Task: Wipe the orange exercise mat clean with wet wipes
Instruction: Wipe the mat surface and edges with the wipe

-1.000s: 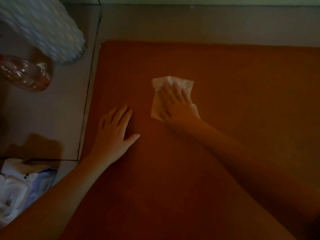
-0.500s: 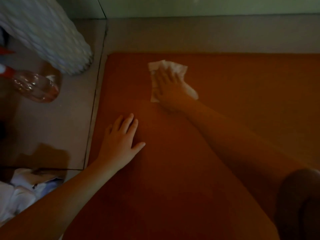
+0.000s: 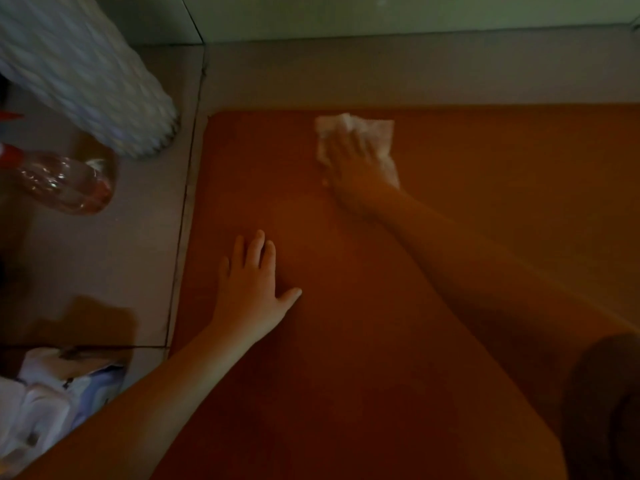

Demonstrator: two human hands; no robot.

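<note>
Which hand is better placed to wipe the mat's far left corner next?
Probably the right. The right hand presses the wipe flat on the mat near its far edge, a short sweep from that corner. The left hand lies flat and bare nearer the person, seemingly bracing.
</note>
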